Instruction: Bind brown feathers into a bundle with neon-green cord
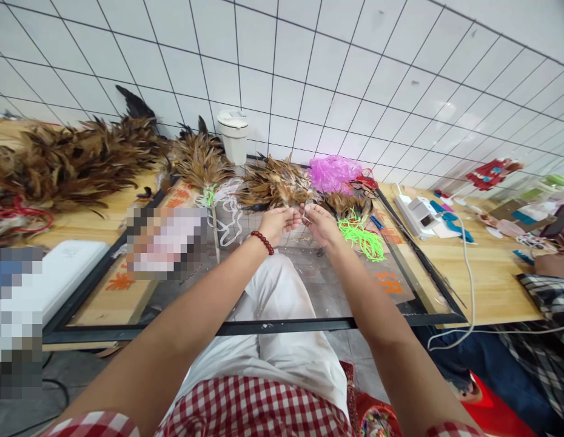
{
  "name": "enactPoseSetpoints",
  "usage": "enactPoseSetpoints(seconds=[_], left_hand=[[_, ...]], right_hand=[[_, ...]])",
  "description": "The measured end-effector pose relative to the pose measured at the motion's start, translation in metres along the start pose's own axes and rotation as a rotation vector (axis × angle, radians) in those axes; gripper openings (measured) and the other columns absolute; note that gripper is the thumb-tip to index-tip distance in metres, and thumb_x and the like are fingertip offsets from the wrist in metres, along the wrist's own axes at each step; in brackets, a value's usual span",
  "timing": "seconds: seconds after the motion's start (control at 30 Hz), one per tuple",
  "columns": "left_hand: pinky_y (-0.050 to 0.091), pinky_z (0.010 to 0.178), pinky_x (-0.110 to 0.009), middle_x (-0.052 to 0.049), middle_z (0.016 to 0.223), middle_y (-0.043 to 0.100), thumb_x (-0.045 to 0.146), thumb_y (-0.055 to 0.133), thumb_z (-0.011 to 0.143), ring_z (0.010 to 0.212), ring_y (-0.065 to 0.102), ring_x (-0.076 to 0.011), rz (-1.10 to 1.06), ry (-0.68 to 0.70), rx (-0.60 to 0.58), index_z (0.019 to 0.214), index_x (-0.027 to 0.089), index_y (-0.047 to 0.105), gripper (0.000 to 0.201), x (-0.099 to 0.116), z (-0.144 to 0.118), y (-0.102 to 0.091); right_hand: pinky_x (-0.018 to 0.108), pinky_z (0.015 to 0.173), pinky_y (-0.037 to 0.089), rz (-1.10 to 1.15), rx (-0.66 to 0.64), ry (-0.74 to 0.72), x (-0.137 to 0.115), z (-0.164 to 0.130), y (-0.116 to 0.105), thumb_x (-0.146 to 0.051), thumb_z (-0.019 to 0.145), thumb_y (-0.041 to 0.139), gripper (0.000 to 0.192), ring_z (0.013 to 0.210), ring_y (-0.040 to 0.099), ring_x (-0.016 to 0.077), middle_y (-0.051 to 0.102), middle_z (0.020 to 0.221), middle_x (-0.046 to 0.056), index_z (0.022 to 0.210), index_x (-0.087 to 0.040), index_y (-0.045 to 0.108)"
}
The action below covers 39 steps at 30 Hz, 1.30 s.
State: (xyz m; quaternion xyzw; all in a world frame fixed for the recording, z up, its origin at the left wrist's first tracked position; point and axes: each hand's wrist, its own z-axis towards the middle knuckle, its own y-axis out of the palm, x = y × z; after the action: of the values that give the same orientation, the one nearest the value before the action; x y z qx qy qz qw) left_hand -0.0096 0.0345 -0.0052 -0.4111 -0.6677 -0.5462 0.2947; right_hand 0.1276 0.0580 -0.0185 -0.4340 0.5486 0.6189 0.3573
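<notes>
My left hand (278,224), with a dark red bead bracelet (262,241) at the wrist, is closed in a pinch. Fingertip to fingertip with it, my right hand (321,226) pinches too; whatever small thing is between them is too fine to name. Just behind the hands lies a pile of brown feathers (277,182). Bright green cords (364,238) lie beside my right hand. To the left, a feather bunch (202,159) is tied with green cord onto a thin stick (215,233). White ribbon (230,221) lies loose next to it.
The black-framed glass panel (264,326) lies under the work. Behind are a white lidded cup (234,136) and pink plastic (334,173). A large feather heap (68,161) fills the left. At right are a power strip (412,212), a cable (468,285) and another person's sleeve (546,297).
</notes>
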Motion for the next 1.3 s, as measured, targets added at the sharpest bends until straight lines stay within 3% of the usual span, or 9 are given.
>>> enactPoseSetpoints(seconds=[0.2, 0.4, 0.63, 0.73, 0.87, 0.97, 1.1, 1.2, 1.3], left_hand=[[0.052, 0.06, -0.022, -0.009, 0.07, 0.069, 0.011, 0.062, 0.082, 0.061, 0.066, -0.0116, -0.025, -0.09, -0.09, 0.076, 0.008, 0.065, 0.008, -0.003, -0.002, 0.003], [0.049, 0.053, -0.02, -0.004, 0.061, 0.063, 0.012, 0.067, 0.078, 0.05, 0.058, -0.0073, 0.001, -0.054, -0.141, 0.071, 0.008, 0.064, 0.009, -0.006, -0.001, 0.001], [0.043, 0.049, -0.018, 0.001, 0.057, 0.058, 0.018, 0.064, 0.079, 0.048, 0.052, -0.0051, -0.17, 0.274, 0.158, 0.074, 0.011, 0.062, 0.009, -0.002, 0.009, 0.0], [0.041, 0.048, -0.018, 0.002, 0.055, 0.056, 0.018, 0.062, 0.079, 0.046, 0.051, -0.0051, -0.197, 0.289, 0.232, 0.073, 0.011, 0.061, 0.009, -0.002, 0.011, 0.0], [0.041, 0.048, -0.018, 0.002, 0.055, 0.056, 0.017, 0.061, 0.08, 0.046, 0.05, -0.0052, -0.201, 0.25, 0.25, 0.073, 0.011, 0.06, 0.009, -0.005, 0.01, 0.0], [0.041, 0.049, -0.018, 0.002, 0.056, 0.056, 0.019, 0.065, 0.077, 0.047, 0.051, -0.0053, -0.192, 0.243, 0.247, 0.073, 0.012, 0.061, 0.009, -0.007, 0.01, 0.0], [0.043, 0.051, -0.019, 0.002, 0.058, 0.058, 0.023, 0.067, 0.076, 0.048, 0.052, -0.0055, -0.167, 0.23, 0.247, 0.072, 0.012, 0.061, 0.013, -0.008, 0.012, 0.0], [0.045, 0.054, -0.02, -0.001, 0.064, 0.062, 0.022, 0.069, 0.074, 0.053, 0.055, -0.0061, -0.124, 0.213, 0.223, 0.072, 0.012, 0.063, 0.012, -0.008, 0.011, 0.001], [0.047, 0.057, -0.02, -0.002, 0.071, 0.066, 0.02, 0.071, 0.072, 0.059, 0.057, -0.0066, -0.082, 0.201, 0.178, 0.072, 0.012, 0.065, 0.01, -0.008, 0.007, 0.002]], right_hand=[[0.023, 0.058, 0.043, -0.06, -0.018, -0.049, 0.007, -0.002, 0.008, -0.045, 0.057, 0.08, 0.035, 0.06, 0.049, 0.0094, 0.055, 0.065, -0.005, 0.072, -0.021, 0.058], [0.025, 0.065, 0.045, -0.212, 0.003, -0.131, 0.013, 0.004, 0.001, -0.047, 0.064, 0.072, 0.031, 0.065, 0.051, 0.0105, 0.057, 0.071, -0.003, 0.075, -0.021, 0.059], [0.035, 0.087, 0.045, -1.099, 0.134, -0.372, 0.016, 0.003, -0.011, -0.03, 0.081, 0.059, 0.021, 0.09, 0.059, 0.0199, 0.064, 0.101, 0.009, 0.094, -0.017, 0.069], [0.035, 0.089, 0.044, -1.336, 0.065, -0.378, 0.018, -0.003, -0.007, -0.032, 0.084, 0.058, 0.027, 0.1, 0.058, 0.0232, 0.064, 0.107, 0.01, 0.105, -0.019, 0.07], [0.036, 0.086, 0.042, -1.474, 0.05, -0.373, 0.017, -0.008, -0.003, -0.025, 0.085, 0.054, 0.02, 0.094, 0.057, 0.0236, 0.066, 0.095, 0.009, 0.09, -0.021, 0.073], [0.033, 0.08, 0.042, -1.274, 0.14, -0.358, 0.017, -0.005, -0.005, -0.023, 0.081, 0.056, 0.017, 0.084, 0.057, 0.0204, 0.066, 0.086, 0.007, 0.081, -0.019, 0.072], [0.028, 0.067, 0.042, -0.624, 0.312, -0.25, 0.016, 0.004, -0.005, -0.035, 0.075, 0.059, 0.021, 0.066, 0.053, 0.0141, 0.063, 0.07, 0.001, 0.078, -0.017, 0.07], [0.025, 0.058, 0.038, -0.253, 0.293, -0.175, 0.014, 0.005, 0.001, -0.038, 0.064, 0.068, 0.025, 0.057, 0.047, 0.0096, 0.06, 0.065, -0.002, 0.078, -0.017, 0.069], [0.024, 0.055, 0.036, -0.087, 0.212, -0.114, 0.009, -0.001, 0.011, -0.037, 0.055, 0.076, 0.029, 0.056, 0.046, 0.0079, 0.061, 0.067, -0.002, 0.076, -0.018, 0.068]])
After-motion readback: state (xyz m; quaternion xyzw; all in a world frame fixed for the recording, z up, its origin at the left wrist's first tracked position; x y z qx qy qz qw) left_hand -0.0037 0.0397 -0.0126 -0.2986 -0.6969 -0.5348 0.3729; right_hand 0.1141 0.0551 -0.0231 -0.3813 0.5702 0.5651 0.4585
